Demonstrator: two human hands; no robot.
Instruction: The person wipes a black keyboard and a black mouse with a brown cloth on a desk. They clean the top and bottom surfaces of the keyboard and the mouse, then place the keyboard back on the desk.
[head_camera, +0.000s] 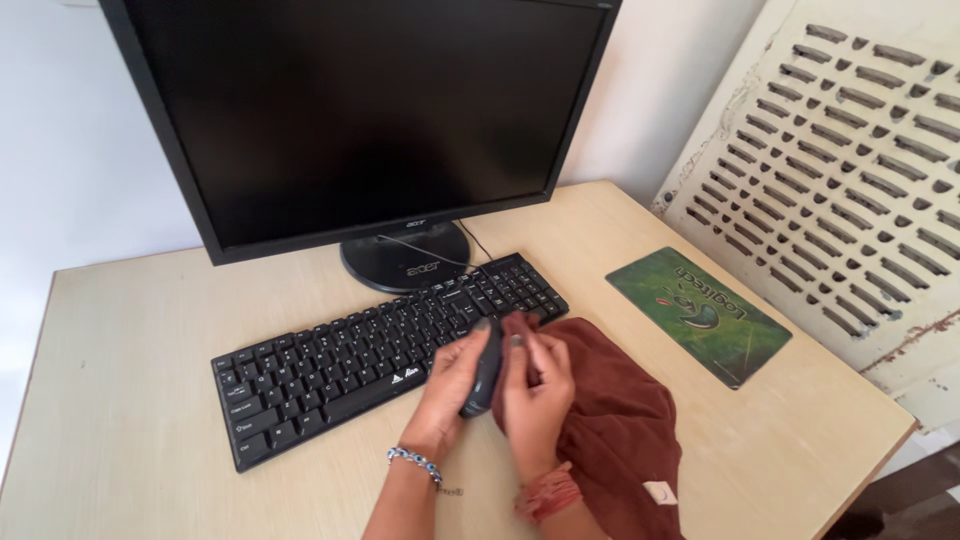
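Head view: left hand (447, 385) upright, fingers grasping dark mouse (485, 375) above counter (150, 440) (just before keyboard (370, 355)). Right hand (538, 395) alongside, fingers clenched on brown cloth (620, 420) pressed against mouse.

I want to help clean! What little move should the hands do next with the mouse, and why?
Probably rub the brown cloth along the dark mouse. The left hand holds the mouse above the desk, and the right hand presses cloth against its side.
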